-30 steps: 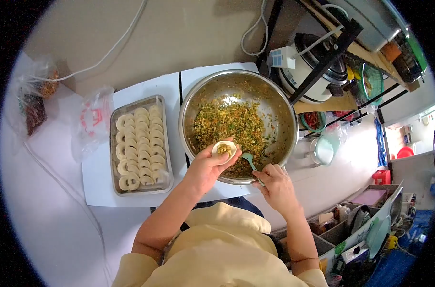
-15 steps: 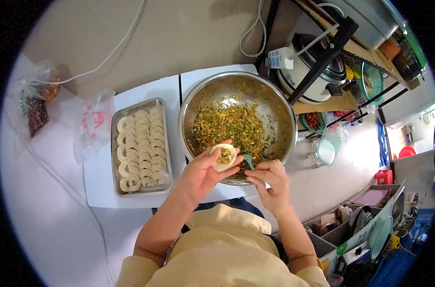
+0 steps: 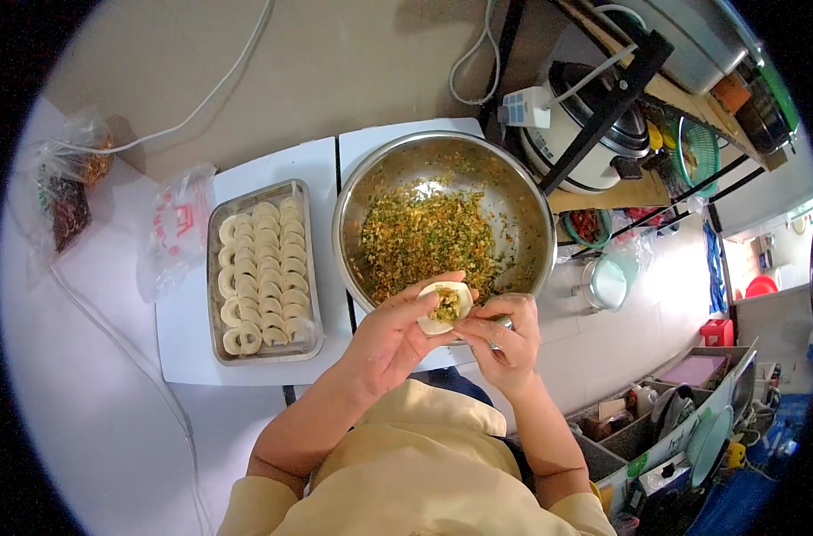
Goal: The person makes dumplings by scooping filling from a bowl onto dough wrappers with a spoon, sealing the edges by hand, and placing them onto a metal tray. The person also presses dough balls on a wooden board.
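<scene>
My left hand (image 3: 393,335) holds a round dumpling wrapper (image 3: 431,327) with a mound of chopped filling (image 3: 446,305) in its middle. Fingers of my right hand (image 3: 502,344) are closed at the wrapper's right edge. A small teal spoon (image 3: 505,322) is tucked in that same hand, mostly hidden by the fingers. Just beyond both hands stands a large steel bowl (image 3: 357,192), with chopped vegetable filling (image 3: 429,237) inside. On the left, a metal tray (image 3: 313,268) bears rows of folded dumplings (image 3: 268,268).
The bowl and tray rest on a white table (image 3: 188,344). A plastic bag (image 3: 179,223) with red print lies left of the tray. At the right, a shelf rack (image 3: 607,107) carries a cooker (image 3: 567,143), near the bowl's rim. A cable (image 3: 170,393) runs along the left.
My left hand has shifted slightly right with the wrapper. The right hand's fingers have come up to the wrapper's edge, and the spoon has turned back into the hand.
</scene>
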`<state>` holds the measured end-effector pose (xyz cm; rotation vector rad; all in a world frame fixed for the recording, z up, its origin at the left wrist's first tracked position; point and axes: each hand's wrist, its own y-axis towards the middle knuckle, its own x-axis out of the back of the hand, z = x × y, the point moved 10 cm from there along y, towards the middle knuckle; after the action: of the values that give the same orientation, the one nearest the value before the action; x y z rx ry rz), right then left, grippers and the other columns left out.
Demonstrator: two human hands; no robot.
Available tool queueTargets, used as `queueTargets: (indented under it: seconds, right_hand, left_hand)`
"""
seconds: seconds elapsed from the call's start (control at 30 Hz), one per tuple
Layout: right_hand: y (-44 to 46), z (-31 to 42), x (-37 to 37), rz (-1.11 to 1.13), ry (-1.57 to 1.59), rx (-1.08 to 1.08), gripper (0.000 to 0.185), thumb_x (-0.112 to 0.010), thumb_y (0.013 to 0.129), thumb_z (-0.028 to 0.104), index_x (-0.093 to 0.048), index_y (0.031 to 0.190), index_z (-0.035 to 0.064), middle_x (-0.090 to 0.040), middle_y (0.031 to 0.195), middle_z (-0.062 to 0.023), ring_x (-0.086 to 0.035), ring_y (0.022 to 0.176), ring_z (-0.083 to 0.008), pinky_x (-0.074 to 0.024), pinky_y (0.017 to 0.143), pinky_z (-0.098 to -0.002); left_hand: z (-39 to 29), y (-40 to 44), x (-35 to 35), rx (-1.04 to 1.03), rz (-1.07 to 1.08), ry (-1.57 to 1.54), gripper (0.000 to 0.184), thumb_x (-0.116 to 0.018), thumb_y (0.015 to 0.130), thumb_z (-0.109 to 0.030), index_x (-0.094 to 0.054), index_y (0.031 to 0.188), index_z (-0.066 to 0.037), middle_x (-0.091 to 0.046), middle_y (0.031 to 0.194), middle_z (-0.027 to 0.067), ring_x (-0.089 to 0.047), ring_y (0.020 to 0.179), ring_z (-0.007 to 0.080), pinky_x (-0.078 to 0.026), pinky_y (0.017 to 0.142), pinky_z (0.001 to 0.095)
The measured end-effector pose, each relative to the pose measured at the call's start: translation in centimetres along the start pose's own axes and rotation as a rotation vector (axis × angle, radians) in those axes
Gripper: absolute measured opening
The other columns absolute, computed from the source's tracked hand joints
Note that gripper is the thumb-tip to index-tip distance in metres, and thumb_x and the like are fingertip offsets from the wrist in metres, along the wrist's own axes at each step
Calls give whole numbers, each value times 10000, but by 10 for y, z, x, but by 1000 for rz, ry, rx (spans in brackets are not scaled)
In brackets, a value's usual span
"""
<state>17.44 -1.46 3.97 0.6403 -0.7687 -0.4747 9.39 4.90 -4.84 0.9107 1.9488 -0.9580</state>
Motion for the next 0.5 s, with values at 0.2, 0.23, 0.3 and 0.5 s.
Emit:
queueTargets:
  seconds: [0.2, 0.23, 0.3, 0.5]
  right_hand:
    - [0, 0, -1, -15, 27, -1, 208, -748, 622, 111, -666, 812, 136, -578, 829, -8, -544, 770, -201, -390, 668, -327]
    - [-1, -1, -1, -14, 27, -1, 208, -748, 622, 111, -666, 812, 136, -578, 829, -8, -544, 770, -201, -390, 668, -327]
    - [-2, -2, -2, -20, 34, -4, 214, -751, 627, 112, -661, 820, 134, -572, 825, -11, -536, 763, -204, -390, 666, -329]
    - [-2, -5, -1, -27, 50, -46, 228, -762, 627, 90, -657, 827, 124, -563, 827, -23, -518, 764, -213, -395, 664, -324]
  left_hand:
    - [-1, -2, 0, -17, -33, 43, 406, -460, 948, -215, -445, 1290, 3, -540, 1222, 183, -519, 1142, 259, -369, 1014, 444]
    - [-1, -3, -1, -17, -36, 50, 411, -459, 950, -232, -448, 1286, 4, -542, 1219, 182, -523, 1138, 258, -374, 1010, 445]
    - [-2, -4, -2, -17, -38, 57, 417, -458, 952, -249, -451, 1281, 6, -545, 1215, 181, -527, 1134, 257, -379, 1007, 446]
    - [-1, -4, -1, -16, -13, 27, 461, -477, 944, -295, -434, 1300, -5, -536, 1231, 171, -529, 1133, 247, -386, 1001, 452]
